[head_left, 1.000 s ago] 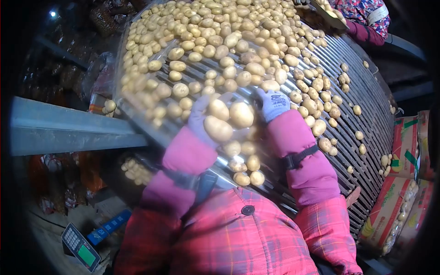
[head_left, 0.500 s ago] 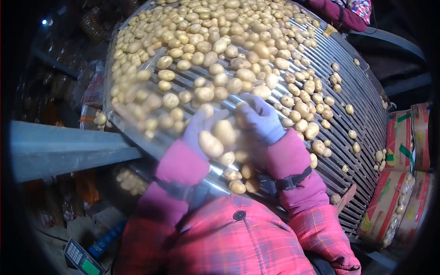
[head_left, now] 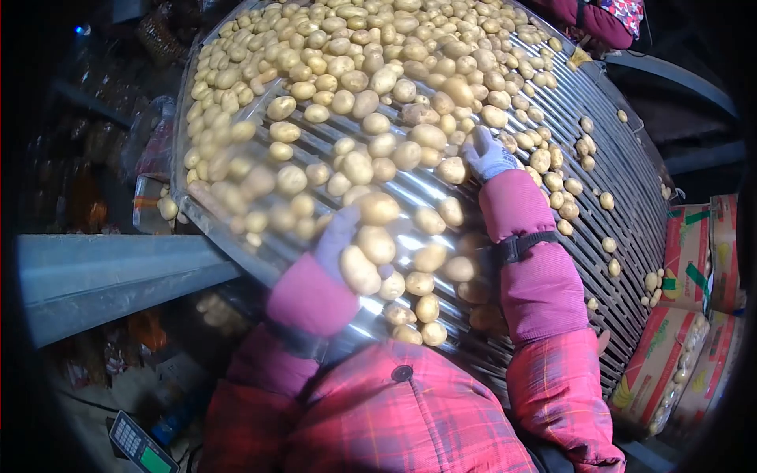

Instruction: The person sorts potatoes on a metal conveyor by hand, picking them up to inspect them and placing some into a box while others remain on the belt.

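Three potatoes [head_left: 376, 244] | left hand [head_left: 337, 238]: curled around them | right hand [head_left: 490, 154]: near others, opening unclear

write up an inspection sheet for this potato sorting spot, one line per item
surface: sloping grate of dark parallel metal bars
things: round yellow-brown potatoes, heaped at the far side, scattered at right
left hand: lavender glove, cupped around several potatoes
right hand: lavender glove, among potatoes, grip unclear
clutter: red-and-tan cardboard boxes at right; grey keypad unit with green screen, lower left
cables: thin dark cord, lower left, ends unclear
surroundings: blue-grey metal beam at left; another person's purple sleeve, top right
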`<state>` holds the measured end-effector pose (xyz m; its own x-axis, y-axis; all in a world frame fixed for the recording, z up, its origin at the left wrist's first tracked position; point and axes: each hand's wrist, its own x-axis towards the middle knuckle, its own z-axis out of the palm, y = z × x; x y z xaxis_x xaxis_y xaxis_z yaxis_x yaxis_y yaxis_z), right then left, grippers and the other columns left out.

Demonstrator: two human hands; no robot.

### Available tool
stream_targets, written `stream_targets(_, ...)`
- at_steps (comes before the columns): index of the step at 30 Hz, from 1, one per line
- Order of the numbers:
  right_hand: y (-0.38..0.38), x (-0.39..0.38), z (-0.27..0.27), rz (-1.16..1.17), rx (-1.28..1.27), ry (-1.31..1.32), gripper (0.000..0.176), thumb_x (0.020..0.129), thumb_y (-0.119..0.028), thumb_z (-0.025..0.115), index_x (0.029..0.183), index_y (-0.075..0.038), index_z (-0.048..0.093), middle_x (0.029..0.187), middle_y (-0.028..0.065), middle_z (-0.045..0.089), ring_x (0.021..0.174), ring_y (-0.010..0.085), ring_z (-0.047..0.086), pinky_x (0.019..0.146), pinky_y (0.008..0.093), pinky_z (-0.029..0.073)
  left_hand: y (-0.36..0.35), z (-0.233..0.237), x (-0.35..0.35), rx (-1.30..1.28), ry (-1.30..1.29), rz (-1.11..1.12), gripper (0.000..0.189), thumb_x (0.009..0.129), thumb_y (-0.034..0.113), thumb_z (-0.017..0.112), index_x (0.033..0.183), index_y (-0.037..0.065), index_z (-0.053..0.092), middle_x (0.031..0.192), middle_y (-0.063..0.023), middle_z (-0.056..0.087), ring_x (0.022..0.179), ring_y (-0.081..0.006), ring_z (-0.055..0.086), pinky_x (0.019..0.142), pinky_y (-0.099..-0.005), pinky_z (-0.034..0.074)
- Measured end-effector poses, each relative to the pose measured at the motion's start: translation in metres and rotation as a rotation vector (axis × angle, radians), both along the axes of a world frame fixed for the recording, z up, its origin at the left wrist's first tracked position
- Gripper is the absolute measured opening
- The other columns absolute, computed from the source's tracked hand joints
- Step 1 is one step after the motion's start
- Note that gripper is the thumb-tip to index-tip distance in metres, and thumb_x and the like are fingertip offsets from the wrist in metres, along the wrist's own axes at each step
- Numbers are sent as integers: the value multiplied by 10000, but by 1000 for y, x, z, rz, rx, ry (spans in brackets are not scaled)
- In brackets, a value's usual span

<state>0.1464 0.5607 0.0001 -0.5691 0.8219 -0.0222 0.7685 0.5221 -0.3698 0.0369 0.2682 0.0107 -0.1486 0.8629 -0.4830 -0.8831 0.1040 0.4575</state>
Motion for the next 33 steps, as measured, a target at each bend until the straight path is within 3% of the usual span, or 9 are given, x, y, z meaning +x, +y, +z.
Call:
stream_targets(6, 9, 13, 9, 97, -165, 95, 473, 750, -375, 579, 1168, -156, 544, 1131, 158, 585, 1023, 346, 569, 875, 443, 452, 7, 1, 0, -17, -33, 70, 519, 877, 507, 473, 1171, 79, 497, 1142, -167, 582, 802, -266, 627, 521, -307, 514)
stream_targets(10, -47, 33, 37, 556, 289, -93, 525, 731, -306, 660, 1212, -165, 503, 1128, 152, 528, 1029, 351, 536, 835, 452, 471, 16, 24, 6, -31, -136, 131, 524, 870, 498, 475, 1159, 62, 501, 1133, -153, 584, 776, -229, 616, 521, -295, 511)
stream_targets(14, -61, 7, 53, 346, 37, -396, 552, 749, -327, 664, 1234, -157, 461, 1159, 151, 538, 1044, 368, 542, 856, 456, 461, 19, 33, 5, -76, -88, 119, 520, 861, 496, 477, 1145, 63, 523, 1095, -135, 602, 715, -192, 604, 519, -287, 501)
stream_targets(18, -77, -8, 60, 308, 37, -385, 535, 764, -316, 668, 1218, -134, 453, 1097, 183, 579, 1005, 368, 570, 834, 451, 465, 12, 32, 9, -90, 7, 150, 529, 874, 511, 458, 1152, 69, 541, 1082, -135, 609, 695, -182, 602, 514, -273, 489)
stream_targets(25, -31, 32, -14, 106, 2, 137, 602, 755, -409, 700, 1208, -54, 524, 1022, 146, 636, 914, 273, 625, 783, 397, 503, -50, 44, -6, 283, -40, 89, 478, 906, 498, 447, 1127, 90, 559, 957, -117, 638, 600, -176, 575, 523, -272, 495)
stream_targets(26, -33, 35, -16, 62, -388, 613, 530, 778, -383, 696, 1153, -43, 541, 968, 99, 625, 843, 245, 617, 726, 381, 511, -71, 63, -2, 293, 53, 160, 475, 910, 495, 442, 1135, 93, 556, 970, -110, 632, 635, -176, 578, 542, -271, 493)
stream_targets(28, -72, 35, 43, 39, -863, 712, 412, 844, -426, 618, 1027, -62, 553, 858, 55, 587, 713, 178, 559, 614, 316, 470, -114, 82, 4, 250, 157, 268, 471, 912, 494, 442, 1161, 105, 535, 1003, -110, 620, 705, -185, 584, 583, -274, 492)
stream_targets(31, -172, 34, 83, -244, -1323, 1002, 532, 873, -534, 508, 1108, -58, 526, 910, 109, 573, 674, 188, 530, 576, 288, 454, -183, 61, 9, 88, 196, 355, 480, 895, 499, 475, 1201, 130, 500, 1063, -135, 599, 792, -210, 595, 629, -281, 492)
stream_targets(33, -213, 23, 80, 33, -1366, 880, 597, 858, -532, 518, 1254, -89, 465, 949, 94, 583, 701, 171, 536, 570, 279, 453, -230, 26, 16, -35, 59, 453, 496, 871, 501, 516, 1219, 148, 487, 1101, -142, 584, 813, -221, 603, 624, -286, 496)
